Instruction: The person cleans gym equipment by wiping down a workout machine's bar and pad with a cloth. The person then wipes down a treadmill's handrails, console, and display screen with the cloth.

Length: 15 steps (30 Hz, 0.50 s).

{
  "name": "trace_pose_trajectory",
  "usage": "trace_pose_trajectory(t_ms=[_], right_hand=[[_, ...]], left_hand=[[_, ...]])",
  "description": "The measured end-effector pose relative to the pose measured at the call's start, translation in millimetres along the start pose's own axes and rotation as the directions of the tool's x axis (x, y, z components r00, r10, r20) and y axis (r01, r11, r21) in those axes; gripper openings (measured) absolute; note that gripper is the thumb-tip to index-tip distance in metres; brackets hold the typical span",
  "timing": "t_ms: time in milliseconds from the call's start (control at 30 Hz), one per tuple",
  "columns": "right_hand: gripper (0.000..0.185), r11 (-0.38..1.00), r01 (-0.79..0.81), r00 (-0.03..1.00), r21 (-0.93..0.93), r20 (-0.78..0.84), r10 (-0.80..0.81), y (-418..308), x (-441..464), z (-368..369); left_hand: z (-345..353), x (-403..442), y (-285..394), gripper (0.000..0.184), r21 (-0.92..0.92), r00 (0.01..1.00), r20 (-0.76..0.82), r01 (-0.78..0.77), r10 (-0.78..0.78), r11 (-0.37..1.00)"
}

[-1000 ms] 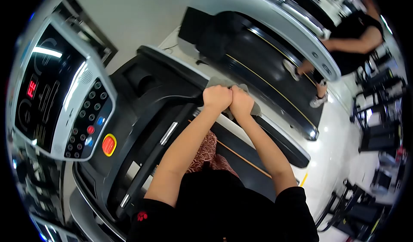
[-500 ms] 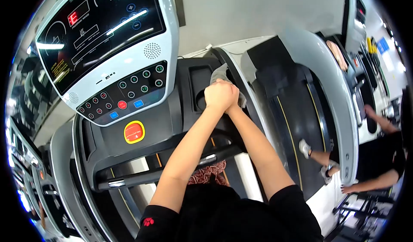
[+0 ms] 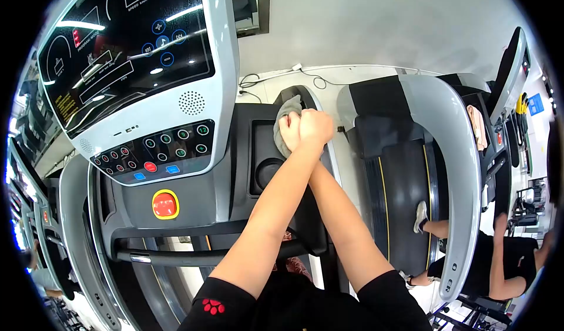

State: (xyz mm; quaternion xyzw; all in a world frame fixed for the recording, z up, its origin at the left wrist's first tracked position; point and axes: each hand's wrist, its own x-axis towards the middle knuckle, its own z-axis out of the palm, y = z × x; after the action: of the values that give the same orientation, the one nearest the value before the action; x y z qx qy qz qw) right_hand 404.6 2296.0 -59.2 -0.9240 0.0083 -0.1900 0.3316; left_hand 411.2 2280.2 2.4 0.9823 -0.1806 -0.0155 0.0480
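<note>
My two forearms cross at the wrists above the right end of a treadmill console. My left hand (image 3: pixel 316 126) lies on the outer right side, its fingers curled and closed. Just beside it, partly covered by the left wrist, my right hand (image 3: pixel 290 133) is closed too. Both are at a grey cloth (image 3: pixel 285 112), bunched up and resting against the console's right rim. The cloth's underside and the fingertips are hidden. Left of the cloth is a recessed tray with a round cup holder (image 3: pixel 269 172).
The treadmill's display panel (image 3: pixel 191 103) and red stop button (image 3: pixel 165 204) are at the left. A black handlebar (image 3: pixel 202 257) crosses in front of me. Another treadmill (image 3: pixel 405 190) stands to the right, with a person (image 3: pixel 511 266) in black beside it. Cables lie along the wall.
My hands have shifted slightly, and the wrists now cross more, with the right hand showing left of the left hand. The view has turned, and the person at right has changed posture.
</note>
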Motion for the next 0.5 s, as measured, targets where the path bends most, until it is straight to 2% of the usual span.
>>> trace_pose_trajectory(t_ms=[67,133,167,233,267,300,367,400,467,500], right_hand=[[0.026,1.0,-0.013,1.0,0.017,-0.014,0.013,-9,1,-2],[0.031,0.989,0.031,0.999,-0.145,-0.012,-0.033,-9,-6,-7],[0.031,0.989,0.032,0.999,-0.145,-0.008,-0.033,-9,-11,-9],[0.033,0.957,0.163,0.982,-0.24,-0.054,-0.181,-8,-18,-13],[0.03,0.904,0.202,0.959,-0.378,-0.113,-0.261,-10,-25,-18],[0.03,0.904,0.208,0.958,-0.373,-0.109,-0.265,-20,-33,-29],[0.045,0.78,0.106,0.906,-0.616,-0.263,-0.331,-43,-46,-58],[0.045,0.781,0.106,0.902,-0.615,-0.271,-0.336,-53,-54,-73],[0.045,0.728,0.131,0.957,-0.673,-0.107,-0.27,-70,-76,-107],[0.046,0.7,0.149,0.972,-0.699,-0.026,-0.232,-75,-87,-116]], left_hand=[[3,-1,-5,0.02,0.027,1.0,-0.008,0.003,-0.003,1.0],[11,-8,-3,0.02,0.048,0.997,-0.079,0.006,-0.002,0.999],[15,-13,-1,0.02,0.046,0.997,-0.077,0.008,-0.004,0.999],[30,-20,3,0.02,0.029,0.997,-0.083,0.014,-0.011,0.999],[37,-24,4,0.02,0.022,0.996,-0.085,0.019,-0.017,1.0],[42,-31,4,0.019,0.017,0.996,-0.085,0.022,-0.02,1.0],[29,-51,7,0.019,0.018,0.995,-0.096,0.023,-0.021,1.0],[7,-70,14,0.019,-0.012,0.993,-0.112,-0.031,0.03,0.999],[-10,-100,24,0.02,-0.051,0.982,-0.136,-0.137,0.129,0.989],[-14,-116,28,0.02,-0.047,0.981,-0.148,-0.138,0.129,0.989]])
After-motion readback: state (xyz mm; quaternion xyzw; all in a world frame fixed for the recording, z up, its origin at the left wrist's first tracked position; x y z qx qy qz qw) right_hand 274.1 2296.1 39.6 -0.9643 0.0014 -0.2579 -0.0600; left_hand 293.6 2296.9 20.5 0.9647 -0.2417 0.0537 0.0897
